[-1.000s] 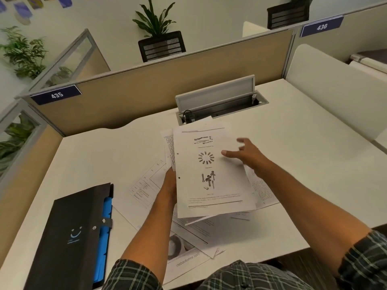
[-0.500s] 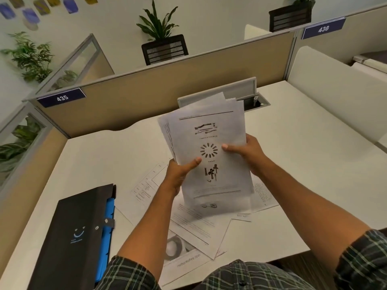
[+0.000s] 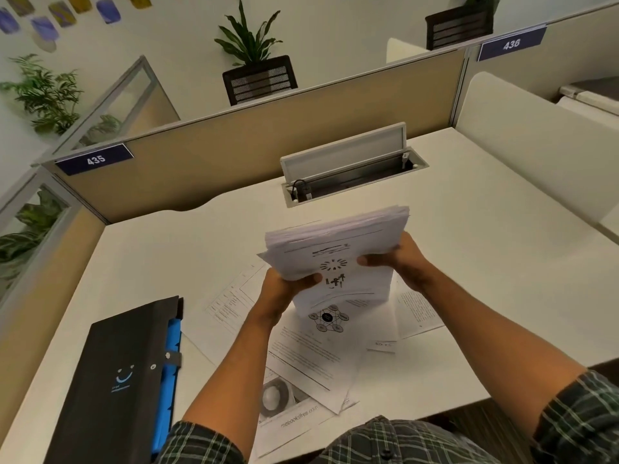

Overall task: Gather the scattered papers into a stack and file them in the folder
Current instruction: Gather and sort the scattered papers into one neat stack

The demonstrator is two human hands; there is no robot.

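The person stands over the desk with a bundle of papers raised between both hands, tipped so its lower edge points down toward the loose sheets lying beneath. To my eye the bundle is held on end like that so the edges can be knocked level against the desk; the top edges look uneven, with several sheets fanned out of line.

The left hand grips the bundle's left side, thumb curled over the printed front page and the fingers hidden behind. The right hand takes the opposite side in the same way, thumb lying across the face, the rest wrapped behind. Both grips are closed firmly on the paper, neither spread.

The loose sheets are not yet gathered: they lie overlapping on the desk under and beside the forearms, one reaching the near edge.

The black folder lies closed on the desk to the person's left, well apart from the bundle, with blue dividers showing along its right edge. It seems parked there within reach for the filing step. At the back of the desk a cable tray stands with its lid up.
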